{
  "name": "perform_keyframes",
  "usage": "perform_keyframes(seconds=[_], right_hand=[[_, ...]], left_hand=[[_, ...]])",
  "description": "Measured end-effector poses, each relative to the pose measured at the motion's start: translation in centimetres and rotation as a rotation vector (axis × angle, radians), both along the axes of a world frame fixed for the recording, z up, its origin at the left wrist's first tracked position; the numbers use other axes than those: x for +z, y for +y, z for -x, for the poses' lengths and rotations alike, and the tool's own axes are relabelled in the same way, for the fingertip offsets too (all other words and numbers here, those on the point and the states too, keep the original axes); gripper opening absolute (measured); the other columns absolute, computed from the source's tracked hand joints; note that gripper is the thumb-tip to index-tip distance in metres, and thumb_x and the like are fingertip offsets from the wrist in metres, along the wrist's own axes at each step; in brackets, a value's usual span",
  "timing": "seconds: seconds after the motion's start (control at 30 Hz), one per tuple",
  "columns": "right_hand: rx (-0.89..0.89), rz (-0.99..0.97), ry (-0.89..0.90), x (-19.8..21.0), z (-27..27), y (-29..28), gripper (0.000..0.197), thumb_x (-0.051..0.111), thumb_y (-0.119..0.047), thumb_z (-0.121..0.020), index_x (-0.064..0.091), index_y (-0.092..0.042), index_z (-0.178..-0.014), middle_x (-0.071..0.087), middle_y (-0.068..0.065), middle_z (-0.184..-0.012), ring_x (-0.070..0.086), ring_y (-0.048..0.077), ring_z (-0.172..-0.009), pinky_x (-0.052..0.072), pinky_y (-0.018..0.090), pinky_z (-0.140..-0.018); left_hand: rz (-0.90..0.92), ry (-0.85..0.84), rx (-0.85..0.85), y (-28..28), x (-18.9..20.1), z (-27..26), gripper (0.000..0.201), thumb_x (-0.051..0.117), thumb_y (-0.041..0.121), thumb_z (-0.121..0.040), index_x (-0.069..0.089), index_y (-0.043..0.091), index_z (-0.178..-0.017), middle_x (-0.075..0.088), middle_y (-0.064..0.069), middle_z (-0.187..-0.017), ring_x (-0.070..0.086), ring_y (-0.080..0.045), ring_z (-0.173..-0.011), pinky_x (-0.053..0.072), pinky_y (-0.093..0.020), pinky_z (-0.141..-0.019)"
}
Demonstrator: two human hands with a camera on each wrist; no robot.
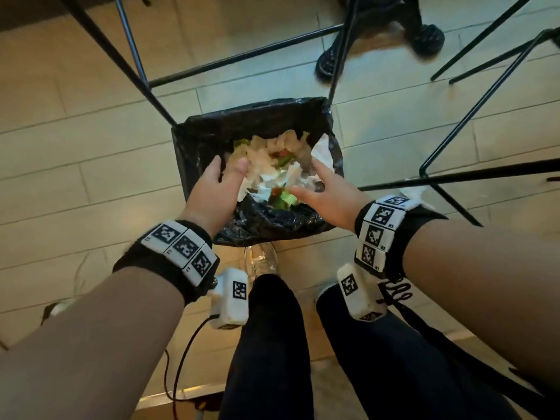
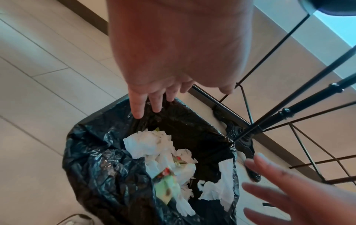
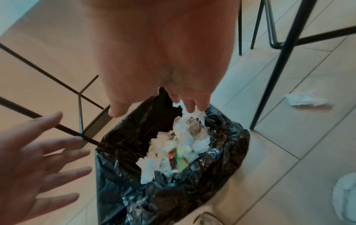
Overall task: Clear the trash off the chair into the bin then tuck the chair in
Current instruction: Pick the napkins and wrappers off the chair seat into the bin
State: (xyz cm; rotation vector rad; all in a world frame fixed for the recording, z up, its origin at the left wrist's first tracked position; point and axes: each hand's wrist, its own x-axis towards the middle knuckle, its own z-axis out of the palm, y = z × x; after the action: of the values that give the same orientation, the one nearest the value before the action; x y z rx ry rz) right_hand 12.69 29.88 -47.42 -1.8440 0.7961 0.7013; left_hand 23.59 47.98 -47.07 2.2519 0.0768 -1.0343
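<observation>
A bin lined with a black bag (image 1: 251,113) stands on the tiled floor in front of me. Crumpled white tissues and green and red wrappers (image 1: 272,165) fill its mouth. My left hand (image 1: 218,183) hovers over the bin's left rim, fingers straight and spread, holding nothing. My right hand (image 1: 321,189) hovers over the right rim, likewise spread. In the right wrist view a strip of tissue (image 3: 185,118) hangs just below the right fingertips (image 3: 190,106); whether it touches them is unclear. In the left wrist view the trash (image 2: 150,144) lies below the left fingers (image 2: 138,109).
Thin black metal furniture legs (image 1: 136,71) cross behind the bin, more (image 1: 454,177) to its right. Another person's black shoes (image 1: 424,37) stand at the far side. A crumpled tissue (image 3: 304,99) lies on the floor right of the bin. My legs are close to the bin's near side.
</observation>
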Motion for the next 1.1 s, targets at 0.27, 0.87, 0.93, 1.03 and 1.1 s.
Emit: perform_keyframes(seconds=[0.27, 0.87, 0.93, 1.03, 1.1], right_hand=[[-0.082, -0.024, 0.041, 3.7, 2.6, -0.2, 0.062, 0.057, -0.044, -0.093, 0.037, -0.027, -0.149, 0.047, 0.001, -0.149, 0.054, 0.018, -0.126, 0.046, 0.039, -0.106], [-0.761, 0.216, -0.415, 34.3, 24.6, -9.8, 0.038, 0.060, -0.021, -0.093, 0.060, -0.058, -0.102, 0.064, -0.025, -0.099, 0.063, 0.000, -0.090, 0.053, 0.022, -0.077], [-0.891, 0.353, -0.481, 36.0, 28.0, -10.7, 0.042, 0.062, -0.014, -0.092, 0.063, -0.055, -0.098, 0.067, -0.024, -0.093, 0.064, -0.001, -0.089, 0.051, 0.016, -0.071], [-1.082, 0.579, -0.555, 37.0, 32.0, -12.2, 0.036, 0.061, -0.007, -0.091, 0.068, -0.043, -0.091, 0.068, -0.017, -0.085, 0.064, 0.004, -0.085, 0.046, 0.010, -0.065], [-1.131, 0.721, -0.564, 37.0, 33.9, -13.4, 0.033, 0.062, -0.005, -0.091, 0.068, -0.037, -0.090, 0.067, -0.013, -0.085, 0.062, 0.006, -0.086, 0.044, 0.009, -0.067]], left_hand=[[0.042, -0.043, -0.117, 1.1, 5.3, -0.5, 0.074, 0.046, 0.068, -0.089, 0.037, 0.030, -0.152, 0.046, 0.006, -0.153, 0.046, -0.014, -0.136, 0.039, -0.045, -0.113], [0.425, -0.340, -1.118, -25.8, 33.6, 9.6, 0.035, 0.045, 0.063, -0.087, 0.070, 0.038, -0.088, 0.067, 0.019, -0.091, 0.065, -0.004, -0.086, 0.052, -0.028, -0.071], [0.464, -0.362, -1.187, -28.8, 36.0, 12.4, 0.029, 0.050, 0.057, -0.091, 0.070, 0.037, -0.086, 0.065, 0.017, -0.091, 0.063, -0.005, -0.086, 0.051, -0.027, -0.069], [0.481, -0.431, -1.288, -32.1, 38.2, 15.9, 0.014, 0.055, 0.047, -0.091, 0.066, 0.039, -0.086, 0.060, 0.018, -0.088, 0.060, -0.004, -0.087, 0.051, -0.028, -0.070], [0.411, -0.503, -1.376, -33.4, 38.7, 17.9, 0.020, 0.053, 0.056, -0.087, 0.062, 0.043, -0.099, 0.052, 0.026, -0.101, 0.055, 0.001, -0.093, 0.052, -0.028, -0.081]])
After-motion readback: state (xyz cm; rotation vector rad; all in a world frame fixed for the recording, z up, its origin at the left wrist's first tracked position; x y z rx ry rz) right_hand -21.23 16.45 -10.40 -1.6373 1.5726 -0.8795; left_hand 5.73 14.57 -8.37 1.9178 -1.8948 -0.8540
